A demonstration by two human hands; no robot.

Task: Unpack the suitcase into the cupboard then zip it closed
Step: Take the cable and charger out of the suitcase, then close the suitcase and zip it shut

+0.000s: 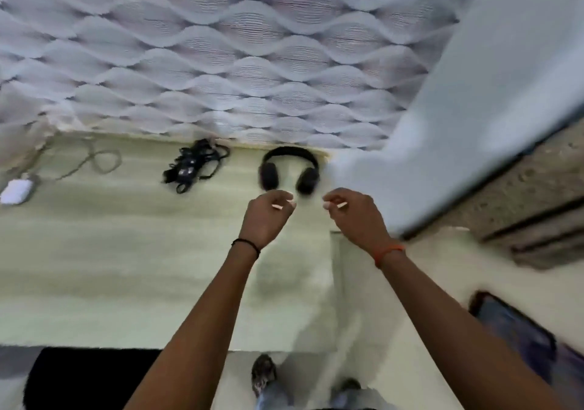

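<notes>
Three items already sit on the pale shelf (pixel 126 251): headphones (pixel 289 174) far centre, black cable bundle (pixel 192 167) and white case (pixel 15 191) further left. Left hand (pixel 265 216) and right hand (pixel 354 213) hover just near the headphones, fingers loosely curled, holding nothing. Suitcase (pixel 518 330) near right, blurred; zipping seemingly remains.

Both hands (pixel 264 216) (pixel 354 212) just before black headphones (pixel 289 171)

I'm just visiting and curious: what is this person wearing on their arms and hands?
Both forearms are bare, with no sleeves in view. The left hand has a thin black band round its wrist; the right hand has a thin orange thread band round its wrist. No gloves, rings or watch show.
</notes>
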